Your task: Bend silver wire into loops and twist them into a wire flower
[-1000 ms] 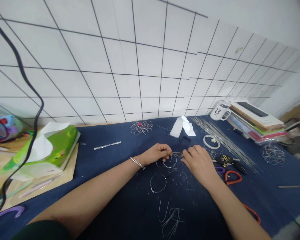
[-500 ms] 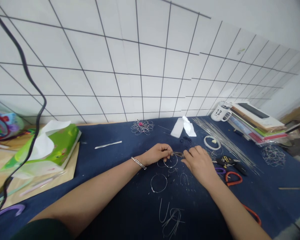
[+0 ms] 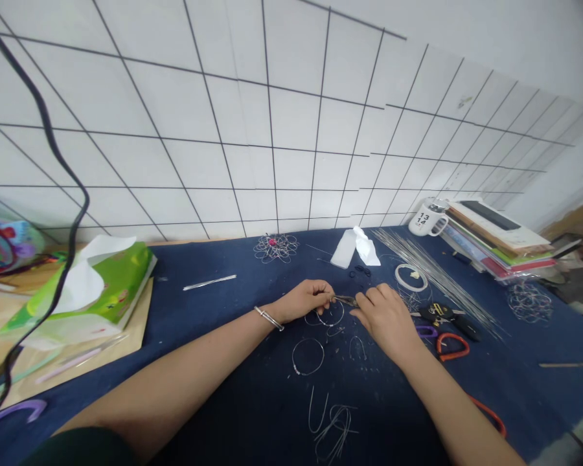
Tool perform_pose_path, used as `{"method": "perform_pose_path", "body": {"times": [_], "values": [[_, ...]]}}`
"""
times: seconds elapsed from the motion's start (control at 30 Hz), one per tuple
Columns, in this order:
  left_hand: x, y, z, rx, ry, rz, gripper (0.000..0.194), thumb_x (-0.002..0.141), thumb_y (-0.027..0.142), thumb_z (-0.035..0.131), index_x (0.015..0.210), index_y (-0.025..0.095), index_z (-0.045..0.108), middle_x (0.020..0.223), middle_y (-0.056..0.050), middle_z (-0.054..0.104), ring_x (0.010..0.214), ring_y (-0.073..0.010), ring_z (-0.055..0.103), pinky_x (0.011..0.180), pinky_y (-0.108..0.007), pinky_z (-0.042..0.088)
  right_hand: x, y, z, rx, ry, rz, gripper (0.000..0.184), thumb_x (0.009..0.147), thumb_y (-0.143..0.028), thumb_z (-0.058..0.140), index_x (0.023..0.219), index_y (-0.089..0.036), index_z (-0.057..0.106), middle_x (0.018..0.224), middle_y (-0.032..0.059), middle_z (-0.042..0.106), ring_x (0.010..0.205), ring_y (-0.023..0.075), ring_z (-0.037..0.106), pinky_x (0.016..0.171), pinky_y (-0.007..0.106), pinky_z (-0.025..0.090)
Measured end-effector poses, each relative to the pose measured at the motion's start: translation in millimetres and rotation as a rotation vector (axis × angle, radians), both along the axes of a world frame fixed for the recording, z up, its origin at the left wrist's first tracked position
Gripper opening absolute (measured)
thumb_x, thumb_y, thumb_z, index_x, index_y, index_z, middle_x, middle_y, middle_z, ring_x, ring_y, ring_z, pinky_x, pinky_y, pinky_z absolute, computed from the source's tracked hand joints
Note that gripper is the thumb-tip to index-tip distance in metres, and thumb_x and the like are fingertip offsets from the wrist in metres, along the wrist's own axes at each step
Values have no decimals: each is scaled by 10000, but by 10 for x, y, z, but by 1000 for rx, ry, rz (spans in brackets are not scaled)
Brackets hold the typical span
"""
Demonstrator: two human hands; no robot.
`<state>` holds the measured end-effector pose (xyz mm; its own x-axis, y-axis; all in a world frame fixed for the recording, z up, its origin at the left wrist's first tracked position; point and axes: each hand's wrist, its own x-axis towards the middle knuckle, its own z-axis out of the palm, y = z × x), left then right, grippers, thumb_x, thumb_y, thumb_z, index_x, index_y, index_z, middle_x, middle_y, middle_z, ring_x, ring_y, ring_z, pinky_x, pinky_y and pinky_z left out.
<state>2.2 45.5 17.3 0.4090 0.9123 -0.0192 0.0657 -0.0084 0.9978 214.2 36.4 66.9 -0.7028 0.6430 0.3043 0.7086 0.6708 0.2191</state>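
Observation:
My left hand (image 3: 305, 298), with a silver bangle on the wrist, pinches a thin wire ring (image 3: 330, 317) just above the dark blue cloth (image 3: 214, 336). My right hand (image 3: 386, 317) is closed around small pliers (image 3: 346, 299), whose tip meets the wire at my left fingertips. A finished wire ring (image 3: 308, 356) lies nearer to me. A small wire arch (image 3: 357, 346) sits beside it, and a tangle of bent wire (image 3: 333, 421) lies closest.
A green tissue pack (image 3: 97, 291) lies at the left. A wire flower (image 3: 274, 247), a white plastic bag (image 3: 354, 247), a bundle of straight wires (image 3: 437, 275) and a white mug (image 3: 427, 217) sit behind. Red-handled pliers (image 3: 449, 343) and stacked books (image 3: 500, 236) are right.

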Motion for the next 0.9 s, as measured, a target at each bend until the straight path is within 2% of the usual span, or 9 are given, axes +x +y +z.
{"method": "perform_pose_path", "body": {"times": [0.43,0.67,0.9], "values": [[0,4,-25,-2,6,6,220,795,327,497,821,119,563,666,0,541,543,-63,488,552,-202,424,3,7,-7,-15,5,-5,177,828,-320,500,859,-166,582,758,66,504,792,196,411,695,326,328],[7,1,-7,-3,-16,13,222,786,335,505,810,120,558,665,4,534,550,-66,490,550,-203,426,-8,2,-9,-7,-13,-25,207,828,-339,498,917,-171,580,785,66,508,812,202,405,698,324,317],[40,-5,-57,28,8,82,237,802,358,480,805,132,549,690,-1,550,542,-62,480,552,-201,414,-40,-31,-23,10,-19,-71,229,837,-344,477,941,-166,576,801,78,510,815,214,398,691,332,304]]}}
